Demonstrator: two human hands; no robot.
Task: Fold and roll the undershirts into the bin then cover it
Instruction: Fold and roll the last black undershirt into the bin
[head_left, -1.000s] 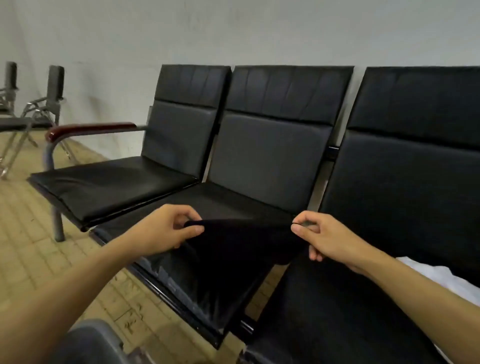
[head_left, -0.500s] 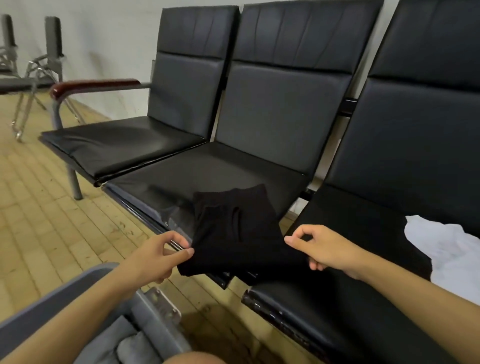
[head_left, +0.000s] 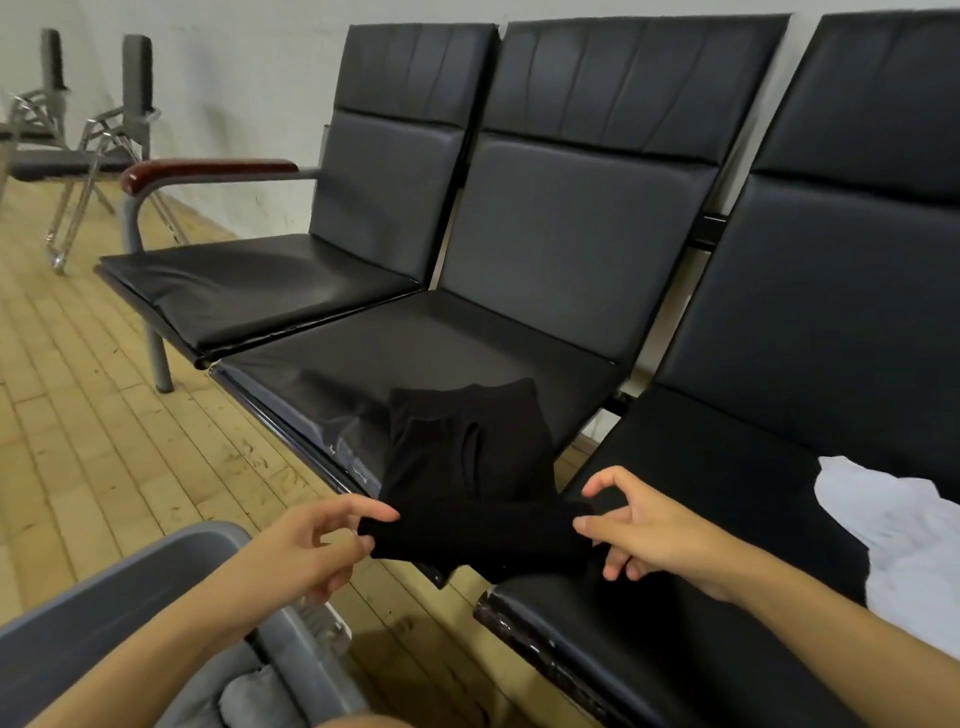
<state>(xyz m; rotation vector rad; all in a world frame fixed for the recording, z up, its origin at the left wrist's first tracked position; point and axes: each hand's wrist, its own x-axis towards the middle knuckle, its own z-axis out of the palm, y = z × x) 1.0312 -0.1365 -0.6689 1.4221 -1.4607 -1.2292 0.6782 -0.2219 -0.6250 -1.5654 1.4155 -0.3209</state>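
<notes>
Both hands, left hand (head_left: 317, 545) and right hand (head_left: 644, 530), pinch the black undershirt (head_left: 467, 467), now lowered onto the seat (head_left: 415, 343), so I start rolling.

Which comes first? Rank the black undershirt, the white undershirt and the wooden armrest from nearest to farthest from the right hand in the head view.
1. black undershirt: pinched in the right hand, on the middle seat's front edge.
2. white undershirt: on the right seat, beside that forearm.
3. wooden armrest: far left end of the bench.
</notes>
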